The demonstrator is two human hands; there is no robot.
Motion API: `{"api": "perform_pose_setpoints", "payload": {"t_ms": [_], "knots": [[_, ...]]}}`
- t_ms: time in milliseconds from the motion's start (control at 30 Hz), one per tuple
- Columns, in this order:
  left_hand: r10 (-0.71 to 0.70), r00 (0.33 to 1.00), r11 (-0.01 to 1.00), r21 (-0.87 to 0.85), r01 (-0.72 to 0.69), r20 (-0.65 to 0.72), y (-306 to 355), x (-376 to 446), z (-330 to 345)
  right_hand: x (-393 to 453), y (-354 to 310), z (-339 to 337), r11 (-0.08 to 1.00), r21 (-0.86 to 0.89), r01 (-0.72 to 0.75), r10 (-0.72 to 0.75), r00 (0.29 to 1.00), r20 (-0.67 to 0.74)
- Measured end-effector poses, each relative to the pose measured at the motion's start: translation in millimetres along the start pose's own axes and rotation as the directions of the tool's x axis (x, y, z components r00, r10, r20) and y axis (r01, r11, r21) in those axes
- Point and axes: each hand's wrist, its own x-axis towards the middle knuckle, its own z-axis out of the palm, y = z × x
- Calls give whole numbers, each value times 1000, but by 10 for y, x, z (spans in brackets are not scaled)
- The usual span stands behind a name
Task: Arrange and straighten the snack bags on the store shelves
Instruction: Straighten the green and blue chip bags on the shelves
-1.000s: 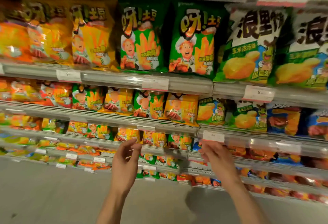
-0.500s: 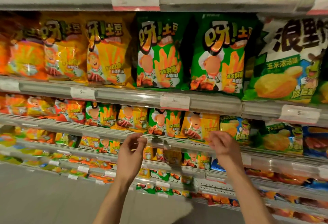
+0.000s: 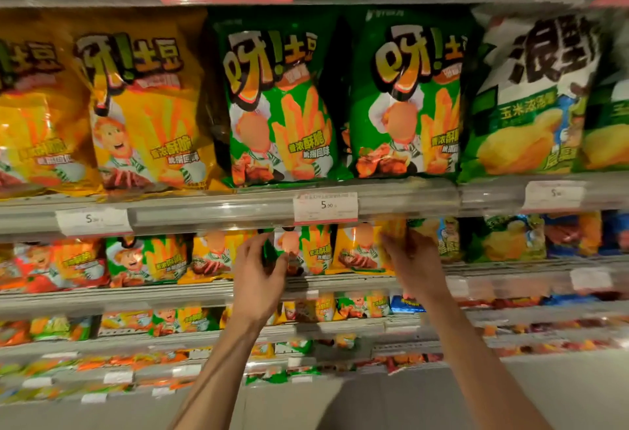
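Note:
Rows of snack bags fill the store shelves. On the second shelf stand a small green fries bag (image 3: 308, 251) and a small yellow fries bag (image 3: 359, 249) side by side. My left hand (image 3: 260, 276) grips the left edge of the green bag. My right hand (image 3: 413, 263) grips the right edge of the yellow bag. Above them, on the top shelf, stand two large green fries bags (image 3: 279, 103) and large yellow ones (image 3: 143, 109).
A shelf rail with a 5.90 price tag (image 3: 325, 206) runs just above my hands. Green corn-chip bags (image 3: 531, 99) stand to the right. Lower shelves (image 3: 136, 337) carry several smaller bags. Grey floor (image 3: 306, 406) lies below.
Both hands have risen from the lower shelf rail to the second shelf and closed on the small bags. The view has moved closer to the shelves.

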Motion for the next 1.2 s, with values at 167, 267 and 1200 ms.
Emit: {"api": "perform_pose_setpoints", "payload": {"t_ms": [167, 267, 1200], "knots": [[7, 998, 998, -65, -3, 66, -49, 10, -30, 0, -77, 44, 989, 71, -134, 132, 991, 31], [-5, 998, 998, -69, 9, 56, -57, 31, -23, -25, -194, -11, 983, 113, -147, 142, 989, 50], [-108, 902, 928, -283, 242, 417, 356, -561, -133, -925, -441, -11, 932, 231, -279, 194, 923, 333]]}}
